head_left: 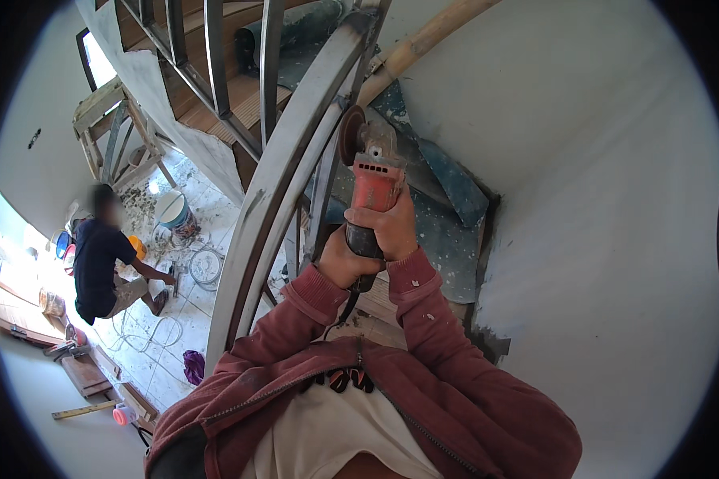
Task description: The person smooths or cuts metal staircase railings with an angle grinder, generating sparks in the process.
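Both my hands are wrapped round a red and black angle grinder (374, 188), held upright in front of my chest. My left hand (345, 259) grips the black rear of its body, and my right hand (391, 223) closes higher up, on the red housing. The brown disc (351, 136) at the grinder's head stands beside the metal stair railing (295, 152); I cannot tell whether they touch. A black cord (348, 307) hangs from the grinder's lower end.
Below left, a person (104, 255) crouches on the tiled floor near a bucket (173, 209). A wooden trestle (108, 128) stands beyond. Blue-green sheeting (447, 215) covers steps at right, by the white wall (583, 199). A bamboo pole (423, 44) leans above.
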Demonstrator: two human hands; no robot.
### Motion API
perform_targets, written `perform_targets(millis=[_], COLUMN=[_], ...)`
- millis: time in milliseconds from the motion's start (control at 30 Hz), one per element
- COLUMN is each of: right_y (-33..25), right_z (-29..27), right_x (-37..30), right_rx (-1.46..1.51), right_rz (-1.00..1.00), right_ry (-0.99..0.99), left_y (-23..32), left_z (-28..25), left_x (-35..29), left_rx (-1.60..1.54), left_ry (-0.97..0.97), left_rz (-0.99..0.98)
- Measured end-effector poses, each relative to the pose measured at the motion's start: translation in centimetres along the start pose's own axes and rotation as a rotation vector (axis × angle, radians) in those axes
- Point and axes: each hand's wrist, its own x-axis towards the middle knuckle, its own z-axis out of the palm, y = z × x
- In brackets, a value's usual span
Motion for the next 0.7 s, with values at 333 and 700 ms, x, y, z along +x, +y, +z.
perform_targets(millis=[333,700], right_y=[0.9,0.9], right_z=[0.3,0.2], right_x=[0.5,0.7], right_rx=[-0.048,-0.044], right_rz=[0.013,0.014], right_ry=[0.001,-0.018], left_y=[0.0,-0.3], left_z=[-1.3,-1.3], left_x=[0.1,0.2], left_rx=[0.009,0.049], left_ry=[-0.041,-0.018], left_rz=[-0.025,0.041])
